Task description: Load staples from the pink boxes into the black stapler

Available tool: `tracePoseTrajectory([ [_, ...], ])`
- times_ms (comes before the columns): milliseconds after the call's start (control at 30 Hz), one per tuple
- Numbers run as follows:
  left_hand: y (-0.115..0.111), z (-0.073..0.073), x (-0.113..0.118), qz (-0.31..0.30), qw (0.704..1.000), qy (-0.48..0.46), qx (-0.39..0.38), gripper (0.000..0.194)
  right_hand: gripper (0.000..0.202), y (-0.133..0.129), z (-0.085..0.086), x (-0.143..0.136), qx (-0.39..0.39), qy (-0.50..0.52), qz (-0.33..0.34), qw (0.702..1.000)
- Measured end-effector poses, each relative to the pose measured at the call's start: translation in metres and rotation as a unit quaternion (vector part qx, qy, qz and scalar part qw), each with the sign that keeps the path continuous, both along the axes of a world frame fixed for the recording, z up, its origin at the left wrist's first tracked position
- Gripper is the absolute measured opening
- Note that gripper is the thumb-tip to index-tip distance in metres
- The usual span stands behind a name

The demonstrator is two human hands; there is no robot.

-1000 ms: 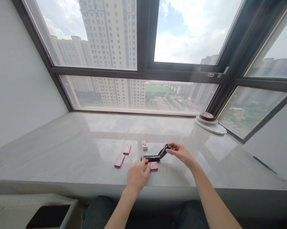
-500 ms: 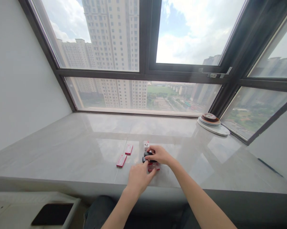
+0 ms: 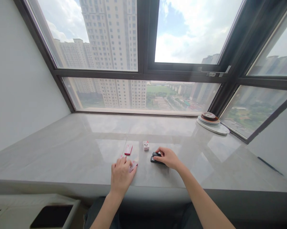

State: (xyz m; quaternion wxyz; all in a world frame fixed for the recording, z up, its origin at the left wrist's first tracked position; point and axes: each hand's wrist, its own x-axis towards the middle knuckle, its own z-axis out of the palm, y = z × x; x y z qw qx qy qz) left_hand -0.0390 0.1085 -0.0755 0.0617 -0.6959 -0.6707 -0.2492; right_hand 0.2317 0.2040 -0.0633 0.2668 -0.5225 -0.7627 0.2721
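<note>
My left hand (image 3: 120, 176) is closed on a flat red-and-white box (image 3: 133, 166), gripping it between thumb and fingers low over the sill. Partly covered by those fingers is a second flat red-and-white box (image 3: 121, 156). A third such box (image 3: 128, 149) lies just beyond. My right hand (image 3: 169, 158) pinches the top of a black stapler (image 3: 155, 160), which rests on the sill. A small white box (image 3: 146, 145) with red and dark print stands behind, between the two hands.
A glossy stone window sill (image 3: 62, 152) spans the view, with its front edge close to my legs. Stacked plates (image 3: 211, 122) sit in the right back corner by the window. Below on the left is a pale bin (image 3: 71, 206) with a black panel.
My left hand has moved left with the flat box, away from the stapler and toward the other flat boxes. My right hand and the stapler have shifted slightly right.
</note>
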Motion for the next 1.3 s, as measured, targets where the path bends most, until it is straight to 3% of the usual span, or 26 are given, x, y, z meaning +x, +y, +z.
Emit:
tracePoseTrajectory([
  [100,0.020,-0.004,-0.027,0.009,0.999,-0.043,0.020,0.013,0.034,-0.004,-0.001,0.002,0.003,0.004,-0.013,1.000],
  [233,0.039,-0.017,-0.040,-0.072,0.989,-0.127,0.025,0.010,0.032,-0.007,0.000,0.000,0.009,-0.004,-0.026,1.000],
  [333,0.043,-0.028,-0.035,-0.075,0.986,-0.149,0.017,0.036,0.031,-0.010,0.002,-0.001,0.008,-0.017,-0.028,0.999],
  [433,0.046,-0.034,-0.023,-0.047,0.991,-0.125,0.002,0.057,0.028,-0.015,0.006,0.000,0.015,-0.049,-0.043,0.998],
  [600,0.064,-0.036,0.014,-0.029,0.996,-0.086,0.006,0.062,0.032,-0.025,0.003,0.004,0.007,-0.095,-0.111,0.989],
  [733,0.079,-0.035,0.052,-0.046,0.995,-0.083,0.008,0.064,0.055,-0.034,-0.011,0.006,-0.032,-0.031,-0.148,0.988],
  [867,0.089,-0.030,0.079,-0.055,0.995,-0.078,-0.001,0.054,0.052,-0.045,-0.024,0.000,-0.048,0.074,-0.140,0.986],
  [967,0.086,-0.029,0.083,-0.049,0.996,-0.073,0.007,0.047,0.044,-0.049,-0.032,-0.009,-0.074,0.145,-0.086,0.983],
  [1067,0.070,-0.032,0.075,-0.053,0.996,-0.070,0.017,0.044,0.051,-0.048,-0.037,-0.022,-0.091,0.195,-0.077,0.974],
  [1167,0.047,-0.036,0.061,-0.042,0.996,-0.076,0.014,0.043,0.054,-0.042,-0.039,-0.045,-0.104,0.227,-0.082,0.965],
  [1300,0.027,-0.036,0.031,-0.022,0.995,-0.093,0.005,0.043,0.050,-0.039,-0.038,-0.088,-0.097,0.218,-0.038,0.970],
])
